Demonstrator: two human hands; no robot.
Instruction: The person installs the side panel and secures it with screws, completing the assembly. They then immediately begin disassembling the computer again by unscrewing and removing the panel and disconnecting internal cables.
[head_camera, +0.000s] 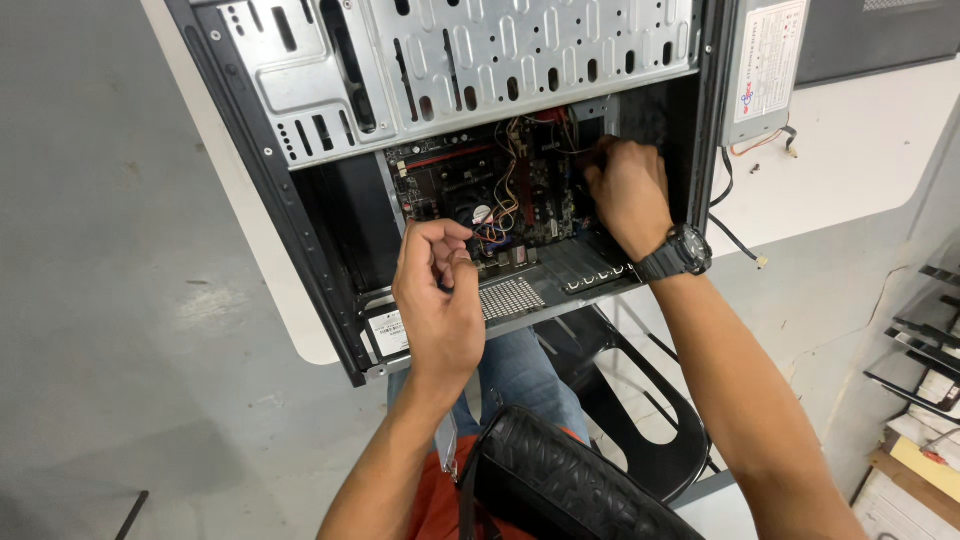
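An open black computer case (270, 190) lies on a white table (860, 150), its inside facing me. A dark motherboard (470, 185) with a fan and coloured wires (505, 190) sits within, under a perforated metal drive cage (520, 50). My left hand (437, 300) hovers at the case's near edge, fingers curled loosely, pinching nothing that I can make out. My right hand (628, 190), with a black watch (678, 252) on the wrist, reaches into the case's right side; its fingertips are hidden among the wires at the board's edge.
A grey power supply (765, 65) lies on the table right of the case, with loose cables (735, 235) trailing. A black textured bag (560, 490) rests on my lap over a black chair (650, 440). Stacked papers and a rack (925, 400) stand at the far right. Grey floor lies left.
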